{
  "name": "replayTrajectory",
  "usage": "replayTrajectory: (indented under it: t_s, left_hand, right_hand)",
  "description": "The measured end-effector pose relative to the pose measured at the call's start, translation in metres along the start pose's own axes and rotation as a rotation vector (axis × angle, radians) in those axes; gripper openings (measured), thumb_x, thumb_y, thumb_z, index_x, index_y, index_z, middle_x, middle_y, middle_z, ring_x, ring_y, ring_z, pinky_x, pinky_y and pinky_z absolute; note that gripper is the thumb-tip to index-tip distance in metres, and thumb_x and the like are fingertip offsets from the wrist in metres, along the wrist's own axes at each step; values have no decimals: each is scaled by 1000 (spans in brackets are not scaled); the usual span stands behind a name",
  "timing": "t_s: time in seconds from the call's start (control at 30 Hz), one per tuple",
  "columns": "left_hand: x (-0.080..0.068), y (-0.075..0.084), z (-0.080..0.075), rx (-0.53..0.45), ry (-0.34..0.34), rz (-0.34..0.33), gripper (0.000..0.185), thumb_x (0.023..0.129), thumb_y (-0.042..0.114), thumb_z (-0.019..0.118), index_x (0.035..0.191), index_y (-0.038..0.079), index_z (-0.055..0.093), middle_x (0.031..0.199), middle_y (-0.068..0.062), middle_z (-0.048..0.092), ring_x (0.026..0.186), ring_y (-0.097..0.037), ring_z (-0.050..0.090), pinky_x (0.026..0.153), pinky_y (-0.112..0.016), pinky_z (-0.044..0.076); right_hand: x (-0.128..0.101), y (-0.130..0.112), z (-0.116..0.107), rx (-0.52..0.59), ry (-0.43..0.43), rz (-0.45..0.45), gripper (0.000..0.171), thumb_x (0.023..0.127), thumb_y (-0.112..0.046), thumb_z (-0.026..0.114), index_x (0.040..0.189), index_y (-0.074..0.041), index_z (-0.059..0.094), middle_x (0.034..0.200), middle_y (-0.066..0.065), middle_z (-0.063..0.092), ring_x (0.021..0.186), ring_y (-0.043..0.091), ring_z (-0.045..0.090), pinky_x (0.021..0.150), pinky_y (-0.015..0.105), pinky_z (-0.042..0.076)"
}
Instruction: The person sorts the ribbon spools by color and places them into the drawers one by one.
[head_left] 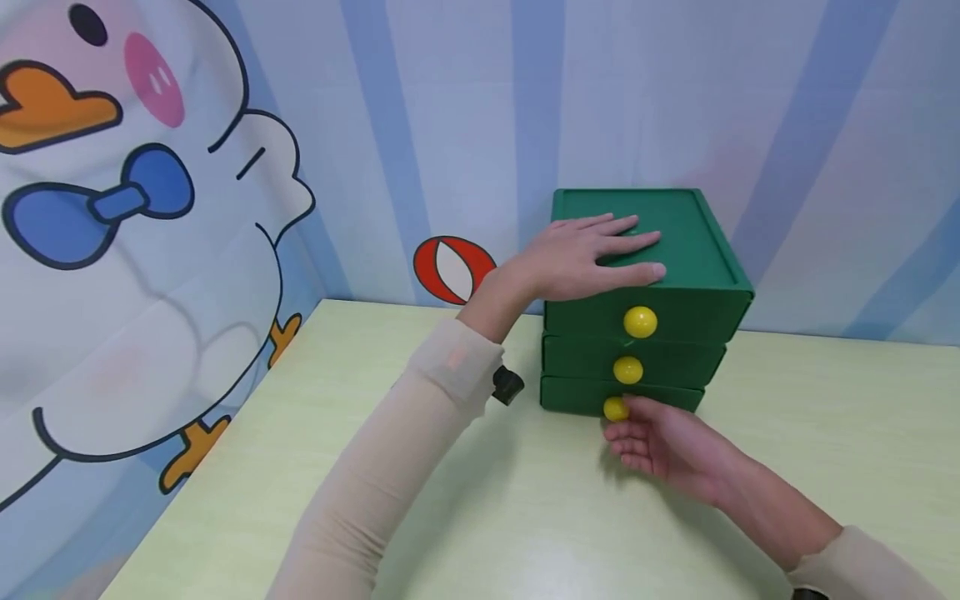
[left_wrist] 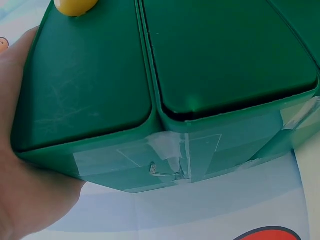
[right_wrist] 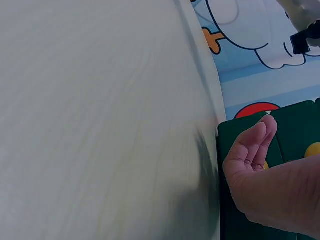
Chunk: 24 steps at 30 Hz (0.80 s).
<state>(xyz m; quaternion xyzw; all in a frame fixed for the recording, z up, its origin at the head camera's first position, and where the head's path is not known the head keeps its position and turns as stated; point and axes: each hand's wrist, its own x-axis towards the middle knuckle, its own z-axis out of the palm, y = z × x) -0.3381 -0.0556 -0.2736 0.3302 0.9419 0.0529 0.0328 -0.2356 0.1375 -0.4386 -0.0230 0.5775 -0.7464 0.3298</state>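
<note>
A green three-drawer cabinet stands on the table with all its drawers closed. Each drawer front carries a round yellow knob, the top knob being the largest in view. My left hand lies flat on the cabinet top, fingers spread toward the right. In the left wrist view, part of that hand shows beside the top drawer. Low at the front, my right hand pinches the bottom drawer's knob between thumb and curled fingers. The right wrist view shows this hand largely covering that knob.
The pale table extends in front and to both sides of the cabinet. Behind it hangs a striped blue cloth with a cartoon duck. Clear tape runs along the cabinet's side. A small black object shows beside the left forearm.
</note>
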Motion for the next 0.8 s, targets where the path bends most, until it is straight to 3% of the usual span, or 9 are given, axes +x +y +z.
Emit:
replayTrajectory:
  t_s: [0.13, 0.53, 0.7, 0.8]
  left_hand:
    - [2, 2, 0, -12, -5, 8, 69, 106, 72, 38, 168, 45, 22, 177, 17, 10, 165, -11, 5, 134, -42, 7]
    - [5, 4, 3, -39, 8, 24, 69, 106, 71, 40, 168, 44, 25, 177, 16, 13, 165, -11, 7, 134, -43, 7]
    - [0, 0, 9, -77, 99, 28, 62, 107, 65, 45, 164, 41, 40, 175, 10, 28, 163, -13, 19, 132, -41, 18]
    - [-8, -3, 15, -91, 204, 51, 57, 109, 58, 48, 159, 32, 52, 170, 4, 39, 160, -17, 31, 130, -38, 26]
  right_hand:
    - [1, 0, -4, 15, 30, 7, 34, 118, -33, 34, 122, -4, 51, 95, -1, 74, 87, 10, 72, 85, 24, 60]
    - [2, 1, -5, 14, 83, 20, 33, 117, -33, 36, 122, -4, 53, 92, -1, 74, 84, 9, 71, 81, 22, 59]
    - [2, 1, -11, -96, 48, 28, 35, 116, -32, 39, 127, -4, 58, 99, -1, 73, 90, 12, 68, 83, 25, 56]
    - [-2, 1, -13, -205, 59, 26, 37, 115, -30, 41, 132, -2, 57, 102, -1, 74, 93, 14, 67, 82, 27, 55]
